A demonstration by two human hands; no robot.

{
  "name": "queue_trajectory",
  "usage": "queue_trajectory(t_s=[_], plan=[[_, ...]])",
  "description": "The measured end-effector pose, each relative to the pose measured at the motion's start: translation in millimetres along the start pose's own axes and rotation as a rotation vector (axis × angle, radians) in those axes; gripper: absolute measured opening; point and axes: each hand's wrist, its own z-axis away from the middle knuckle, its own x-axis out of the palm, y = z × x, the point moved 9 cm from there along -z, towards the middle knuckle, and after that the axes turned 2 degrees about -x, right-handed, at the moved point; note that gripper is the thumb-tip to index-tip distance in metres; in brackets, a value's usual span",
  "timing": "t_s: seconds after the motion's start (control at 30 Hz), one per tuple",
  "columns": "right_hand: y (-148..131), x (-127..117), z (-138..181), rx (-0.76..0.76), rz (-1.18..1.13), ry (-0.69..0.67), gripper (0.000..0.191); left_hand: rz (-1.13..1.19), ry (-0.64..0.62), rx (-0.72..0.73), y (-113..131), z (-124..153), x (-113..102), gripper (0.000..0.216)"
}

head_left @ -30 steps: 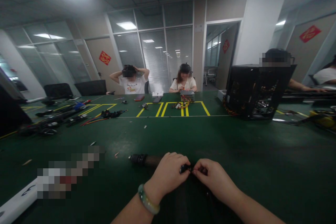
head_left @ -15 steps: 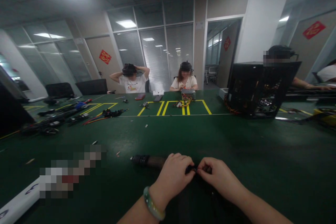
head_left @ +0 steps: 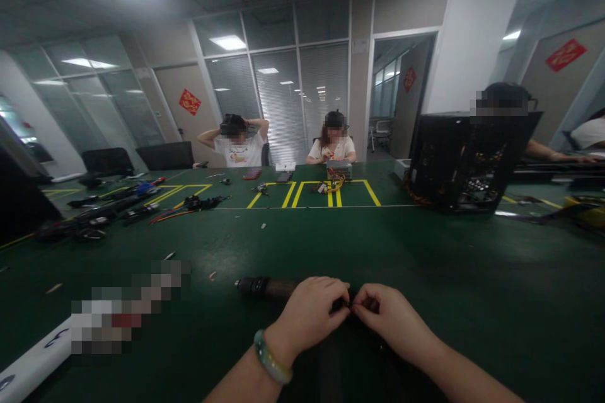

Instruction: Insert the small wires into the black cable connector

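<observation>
A dark tube-shaped part (head_left: pixel 265 288) with a black collar at its left end lies across the green table (head_left: pixel 425 264) just in front of me. My left hand (head_left: pixel 309 312), with a green bangle on its wrist, is curled over the tube, fingers closed. My right hand (head_left: pixel 390 321) sits right beside it, fingers pinched together against the left fingertips on a small dark piece I cannot make out. A dark object below my hands is mostly hidden by my arms.
A white strip (head_left: pixel 33 362) lies at the near left. Black arm-like parts with cables (head_left: pixel 108 214) lie at the far left. A black open frame box (head_left: pixel 466 160) stands at the right. Two people sit across the table, another behind the box.
My two hands have drawn slightly closer together, fingertips now touching. The view has shifted a little; nothing else on the table moved.
</observation>
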Motion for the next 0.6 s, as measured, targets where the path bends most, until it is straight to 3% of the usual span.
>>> queue_trajectory(t_s=[0.3, 0.6], plan=[[7, -2, -3, -0.010, 0.052, 0.055, 0.008, 0.024, 0.016, 0.000, -1, -1, 3, 0.013], [11, 1, -5, -0.001, -0.055, 0.032, 0.011, 0.004, 0.037, -0.036, -4, -3, 7, 0.015]])
